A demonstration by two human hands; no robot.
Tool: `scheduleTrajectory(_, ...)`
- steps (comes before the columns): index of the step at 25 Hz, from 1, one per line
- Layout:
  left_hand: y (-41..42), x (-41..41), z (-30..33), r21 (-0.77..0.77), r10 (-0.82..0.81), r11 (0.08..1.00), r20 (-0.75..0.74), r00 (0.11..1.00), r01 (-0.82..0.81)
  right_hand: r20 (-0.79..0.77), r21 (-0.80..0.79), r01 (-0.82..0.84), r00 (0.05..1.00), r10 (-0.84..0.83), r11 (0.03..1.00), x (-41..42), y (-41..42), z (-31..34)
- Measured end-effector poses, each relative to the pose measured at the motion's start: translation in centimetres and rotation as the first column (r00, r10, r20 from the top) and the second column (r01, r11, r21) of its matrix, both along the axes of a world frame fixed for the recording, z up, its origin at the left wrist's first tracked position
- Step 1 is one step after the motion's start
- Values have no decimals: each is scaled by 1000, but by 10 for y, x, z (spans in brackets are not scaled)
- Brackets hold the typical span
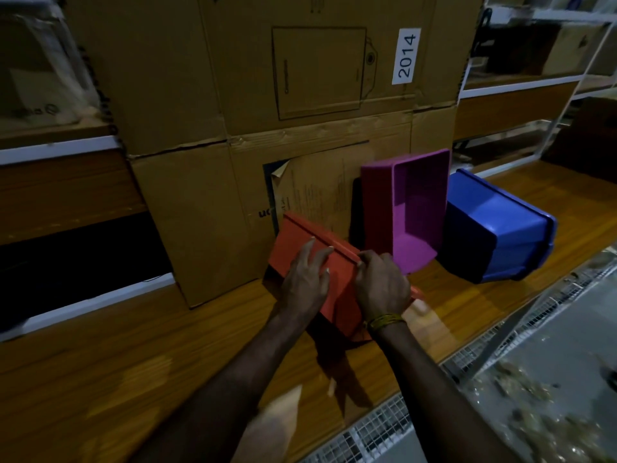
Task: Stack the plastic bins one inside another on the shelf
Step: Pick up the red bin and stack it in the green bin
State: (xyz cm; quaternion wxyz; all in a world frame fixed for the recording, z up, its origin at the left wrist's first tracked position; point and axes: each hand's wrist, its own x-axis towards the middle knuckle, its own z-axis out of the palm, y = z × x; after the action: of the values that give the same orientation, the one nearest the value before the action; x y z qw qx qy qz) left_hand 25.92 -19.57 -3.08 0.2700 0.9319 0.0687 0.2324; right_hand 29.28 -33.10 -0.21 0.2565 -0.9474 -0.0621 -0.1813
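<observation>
An orange plastic bin [300, 242] lies tipped over, bottom side up, on the wooden shelf [133, 362]. My left hand [305, 279] rests flat on its side with fingers spread. My right hand [380, 285] is closed on the bin's rim ridge. Just right of it a purple bin [417, 208] stands on end, its open side facing me, leaning against the cardboard. A blue bin [497, 228] lies on its side to the right of the purple one, touching it.
Large cardboard boxes [300, 95], one labelled 2014, stand behind the bins. A wire mesh edge [377, 429] runs along the shelf front at lower right. More shelving [534, 95] shows at far right and at left.
</observation>
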Motion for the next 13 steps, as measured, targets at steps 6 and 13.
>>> scheduleTrajectory(6, 58, -34, 1, 134, 34, 991, -123, 992, -17, -51, 4, -105, 993, 105, 994, -49, 23, -22)
scheduleTrajectory(13, 106, -98, -21, 221, 60, 975, -247, 967, -5, -43, -34, -207, 978, 206, 978, -103, 38, -64)
